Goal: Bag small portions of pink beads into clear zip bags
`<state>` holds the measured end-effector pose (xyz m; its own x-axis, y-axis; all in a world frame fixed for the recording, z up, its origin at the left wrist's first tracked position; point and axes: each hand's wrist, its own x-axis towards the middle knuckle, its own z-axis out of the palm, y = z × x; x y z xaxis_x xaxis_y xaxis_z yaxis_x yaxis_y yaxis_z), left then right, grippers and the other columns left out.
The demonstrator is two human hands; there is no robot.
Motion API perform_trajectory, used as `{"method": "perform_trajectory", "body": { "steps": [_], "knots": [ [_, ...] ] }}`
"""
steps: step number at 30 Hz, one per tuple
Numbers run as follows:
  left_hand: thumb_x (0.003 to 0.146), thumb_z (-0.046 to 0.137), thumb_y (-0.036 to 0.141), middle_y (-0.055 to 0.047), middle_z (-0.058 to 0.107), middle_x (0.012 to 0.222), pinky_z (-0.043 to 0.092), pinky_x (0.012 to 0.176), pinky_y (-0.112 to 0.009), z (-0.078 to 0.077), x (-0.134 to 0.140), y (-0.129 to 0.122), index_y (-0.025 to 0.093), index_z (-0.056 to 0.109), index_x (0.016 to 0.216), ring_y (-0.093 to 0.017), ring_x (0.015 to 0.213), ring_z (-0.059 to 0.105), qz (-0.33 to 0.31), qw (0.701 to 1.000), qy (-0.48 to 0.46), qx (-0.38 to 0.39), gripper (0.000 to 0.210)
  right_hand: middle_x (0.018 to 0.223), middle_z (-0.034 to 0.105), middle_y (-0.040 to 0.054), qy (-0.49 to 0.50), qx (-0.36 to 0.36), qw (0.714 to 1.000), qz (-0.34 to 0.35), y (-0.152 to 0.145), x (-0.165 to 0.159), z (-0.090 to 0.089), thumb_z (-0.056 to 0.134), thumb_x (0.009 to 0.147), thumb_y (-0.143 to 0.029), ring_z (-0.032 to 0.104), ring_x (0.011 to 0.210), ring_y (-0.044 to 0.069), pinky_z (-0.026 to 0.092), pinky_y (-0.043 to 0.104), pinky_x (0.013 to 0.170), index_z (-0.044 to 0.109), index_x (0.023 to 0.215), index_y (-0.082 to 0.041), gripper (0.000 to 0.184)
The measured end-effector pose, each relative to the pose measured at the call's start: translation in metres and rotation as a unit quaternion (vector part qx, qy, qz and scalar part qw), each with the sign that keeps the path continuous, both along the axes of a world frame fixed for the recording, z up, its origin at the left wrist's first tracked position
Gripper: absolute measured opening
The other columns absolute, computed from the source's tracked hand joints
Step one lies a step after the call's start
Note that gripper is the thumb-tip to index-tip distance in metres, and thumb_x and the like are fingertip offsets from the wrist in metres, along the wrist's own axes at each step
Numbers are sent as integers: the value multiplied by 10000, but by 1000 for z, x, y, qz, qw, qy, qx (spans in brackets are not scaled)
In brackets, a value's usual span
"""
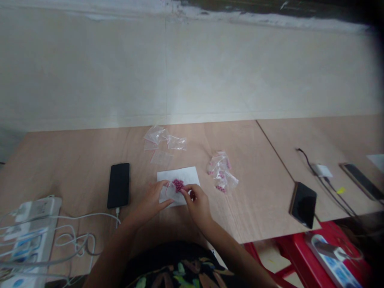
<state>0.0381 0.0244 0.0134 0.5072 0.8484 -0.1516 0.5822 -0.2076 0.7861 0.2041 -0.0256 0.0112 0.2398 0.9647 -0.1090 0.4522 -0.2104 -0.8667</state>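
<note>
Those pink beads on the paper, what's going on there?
A person is working bare-handed on a pile of pink beads on white paper. The right hand pinches at the pile's right edge; the left hand is on its other side, by what looks like a see-through bag. Bagged beads lie to the right, more bags beyond the paper.

There it is at six o'clock: a dark garment (168,256), splashed with leafy shapes (180,269) in green and dull orange! Bare forearms (237,250), bare left hand (156,198), bare right hand (198,204).
</note>
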Motion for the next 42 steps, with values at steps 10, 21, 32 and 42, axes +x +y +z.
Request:
{"method": "perform_trajectory", "body": {
  "steps": [10,21,32,42],
  "knots": [
    [683,630,289,-96,530,1093,341,921,-422,3,-2,2,184,426,1130,-254,1044,464,9,1000,-5,10,503,826,576,78,-109,-18,994,-21,-8,12,-32,484,741,-164,513,794,206,409,320,713,578,841,-172,138],
    [709,607,316,-89,503,1134,323,959,-388,5,-7,2,196,406,1130,-231,1102,437,6,1000,-28,9,482,809,587,73,-119,-42,992,15,-8,16,-47,456,749,-139,530,775,196,408,311,709,585,786,-167,138],
    [706,611,289,-92,505,1119,349,937,-403,1,0,3,190,397,1119,-229,1069,462,2,999,-36,11,476,758,576,32,43,95,994,44,12,-6,12,493,781,-241,502,658,133,413,248,603,589,834,-175,128],
    [711,611,276,-69,500,1139,314,980,-373,2,-7,5,205,388,1127,-212,1128,427,17,996,-85,2,477,718,581,53,-76,-15,996,-37,6,19,-47,476,773,-239,518,667,174,408,296,627,571,800,-144,137]
  ]
}}
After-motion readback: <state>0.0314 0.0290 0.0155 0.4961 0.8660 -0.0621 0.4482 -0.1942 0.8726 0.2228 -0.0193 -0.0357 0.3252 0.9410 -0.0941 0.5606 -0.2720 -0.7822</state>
